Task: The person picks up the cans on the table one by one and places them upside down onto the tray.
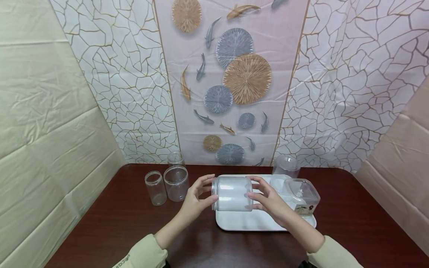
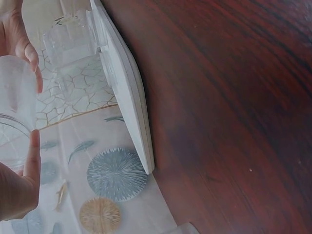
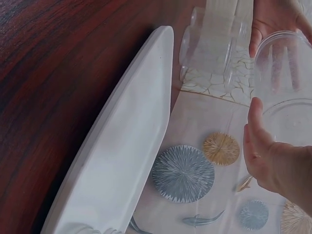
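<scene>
A large clear round jar [image 1: 233,193] lies sideways in the air over the white tray [image 1: 253,224], its threaded rim towards the left. My left hand [image 1: 197,196] grips that rim end, thumb in front and fingers behind. At the base end, my right hand [image 1: 270,201] holds the jar with thumb and spread fingers. The left wrist view shows the jar [image 2: 17,87] between both hands, partly cut off by the frame edge. In the right wrist view, fingers are visible through the jar's clear wall [image 3: 280,61].
On the tray's right stands a clear square container [image 1: 303,191] with a printed label, with a round clear jar [image 1: 286,167] behind it. Left of the tray stand a slim jar [image 1: 156,189], a wider jar [image 1: 176,186] and another jar [image 1: 175,158] behind. Patterned cloth hangs beyond the dark wooden table [image 1: 134,230].
</scene>
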{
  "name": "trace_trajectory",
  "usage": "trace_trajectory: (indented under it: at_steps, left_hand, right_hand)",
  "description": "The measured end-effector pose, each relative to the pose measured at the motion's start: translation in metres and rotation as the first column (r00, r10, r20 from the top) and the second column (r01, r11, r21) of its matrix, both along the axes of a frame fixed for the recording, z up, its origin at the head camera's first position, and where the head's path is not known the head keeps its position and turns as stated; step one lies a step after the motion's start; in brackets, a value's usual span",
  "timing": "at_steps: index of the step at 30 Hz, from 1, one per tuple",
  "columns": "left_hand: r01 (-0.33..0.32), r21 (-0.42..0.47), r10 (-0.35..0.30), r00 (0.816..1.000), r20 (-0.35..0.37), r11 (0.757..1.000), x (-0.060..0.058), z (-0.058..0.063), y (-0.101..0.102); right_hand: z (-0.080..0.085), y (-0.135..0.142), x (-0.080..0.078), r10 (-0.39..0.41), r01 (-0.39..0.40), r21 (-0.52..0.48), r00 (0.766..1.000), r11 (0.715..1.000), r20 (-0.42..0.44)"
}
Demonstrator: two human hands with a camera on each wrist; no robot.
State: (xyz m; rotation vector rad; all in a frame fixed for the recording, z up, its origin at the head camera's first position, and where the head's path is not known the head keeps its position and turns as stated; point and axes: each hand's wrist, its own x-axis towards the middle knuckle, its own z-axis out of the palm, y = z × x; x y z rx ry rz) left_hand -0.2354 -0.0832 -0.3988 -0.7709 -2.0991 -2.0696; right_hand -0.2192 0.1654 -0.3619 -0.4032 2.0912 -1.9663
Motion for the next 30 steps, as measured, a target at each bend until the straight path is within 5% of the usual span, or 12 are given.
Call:
trace_trajectory:
  at_steps: [16,30]
  left_hand:
    - [0.07,0.076,-0.075,0.994,0.078,0.995,0.003,-0.001,-0.005]
    - [0.114,0.054,-0.12,0.985,0.121,0.992,0.003,-0.001,-0.009]
  right_hand:
    - [0.007,-0.001,-0.004,0.03,-0.03,0.041,1.0,0.999,0.003]
    - [0.014,0.0,-0.008,0.047,-0.046,0.062,0.999,0.997,-0.009]
